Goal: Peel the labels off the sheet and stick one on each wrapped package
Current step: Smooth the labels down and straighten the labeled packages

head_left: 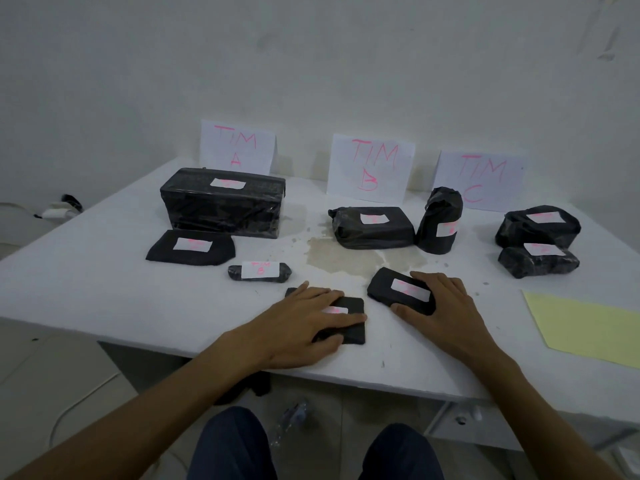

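Three signs stand along the back of the tabletop [104, 271]: TIM A sign [237, 147] left, TIM B sign [370, 168] middle, TIM C sign [479, 180] right. Big box package [221, 202] sits before A, flat package [190, 247] in front of it. Paper sheet [585, 327] lies at the right edge. Left hand [304, 320] lies on the near package [349, 327], right hand [443, 306] on the package beside it [391, 289].

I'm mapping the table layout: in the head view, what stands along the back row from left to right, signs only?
TIM A sign → TIM B sign → TIM C sign, all propped against the wall at the far edge of the table.
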The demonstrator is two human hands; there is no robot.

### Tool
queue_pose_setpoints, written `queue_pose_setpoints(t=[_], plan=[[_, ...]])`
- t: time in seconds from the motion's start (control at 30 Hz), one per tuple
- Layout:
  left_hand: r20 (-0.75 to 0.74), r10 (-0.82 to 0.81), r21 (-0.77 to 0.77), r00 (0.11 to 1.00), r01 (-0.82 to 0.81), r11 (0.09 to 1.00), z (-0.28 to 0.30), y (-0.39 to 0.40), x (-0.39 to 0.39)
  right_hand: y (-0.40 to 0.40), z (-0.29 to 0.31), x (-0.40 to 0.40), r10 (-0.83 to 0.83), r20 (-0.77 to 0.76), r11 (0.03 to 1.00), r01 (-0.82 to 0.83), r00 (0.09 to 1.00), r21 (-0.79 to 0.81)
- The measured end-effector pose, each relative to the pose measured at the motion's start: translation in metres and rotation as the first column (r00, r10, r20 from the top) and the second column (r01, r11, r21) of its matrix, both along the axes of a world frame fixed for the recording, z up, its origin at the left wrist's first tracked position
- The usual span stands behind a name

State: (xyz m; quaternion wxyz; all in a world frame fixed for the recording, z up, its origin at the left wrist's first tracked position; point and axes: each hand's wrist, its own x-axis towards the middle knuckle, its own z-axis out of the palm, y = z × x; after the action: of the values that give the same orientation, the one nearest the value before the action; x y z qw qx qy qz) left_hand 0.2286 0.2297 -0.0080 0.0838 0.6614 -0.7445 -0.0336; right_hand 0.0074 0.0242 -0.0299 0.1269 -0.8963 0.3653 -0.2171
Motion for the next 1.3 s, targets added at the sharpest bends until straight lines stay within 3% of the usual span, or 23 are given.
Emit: queue_pose_setpoints(t=[0.2,0.43,0.6,0.7,0.8,0.9,0.97,1.07,1.3], plan=[[-0.128,0.014,-0.094,0.992,-0.026,0.995,0.006,0.032,0.006,0.027,0.000,0.029,0.166,0.047,0.986,-0.167,0.985,0.013],[-0.023,0.262,-0.345,0.965,-0.254,0.904,-0.014,0.051,0.007,0.052,-0.002,0.071,0.273,0.038,0.962,-0.273,0.961,0.001],[0.005,0.354,-0.272,0.935,-0.339,0.900,-0.016,0.038,0.004,0.052,0.015,0.093,0.235,-0.071,0.966,-0.225,0.969,0.124],[0.075,0.292,-0.253,0.953,-0.265,0.930,-0.017,0.027,0.003,0.051,0.037,0.113,0.192,-0.002,0.978,-0.192,0.981,0.082],[0.116,0.179,-0.226,0.977,-0.150,0.962,-0.017,0.016,0.004,0.056,0.049,0.148,0.368,0.057,0.927,-0.371,0.928,0.060],[0.136,0.080,-0.158,0.988,-0.058,0.986,-0.015,0.008,0.008,0.065,0.056,0.185,0.485,-0.038,0.858,-0.467,0.874,0.213],[0.121,0.058,-0.120,0.991,-0.043,0.992,-0.012,0.005,0.009,0.069,0.056,0.203,0.507,-0.146,0.854,-0.473,0.849,0.216],[0.084,0.053,-0.101,0.995,-0.044,0.994,-0.011,0.003,0.010,0.065,0.053,0.215,0.474,-0.260,0.881,-0.450,0.841,0.149],[0.048,0.062,-0.058,0.997,-0.060,0.997,-0.006,0.006,0.017,0.014,0.053,0.176,0.245,-0.239,0.969,-0.225,0.940,0.105]])
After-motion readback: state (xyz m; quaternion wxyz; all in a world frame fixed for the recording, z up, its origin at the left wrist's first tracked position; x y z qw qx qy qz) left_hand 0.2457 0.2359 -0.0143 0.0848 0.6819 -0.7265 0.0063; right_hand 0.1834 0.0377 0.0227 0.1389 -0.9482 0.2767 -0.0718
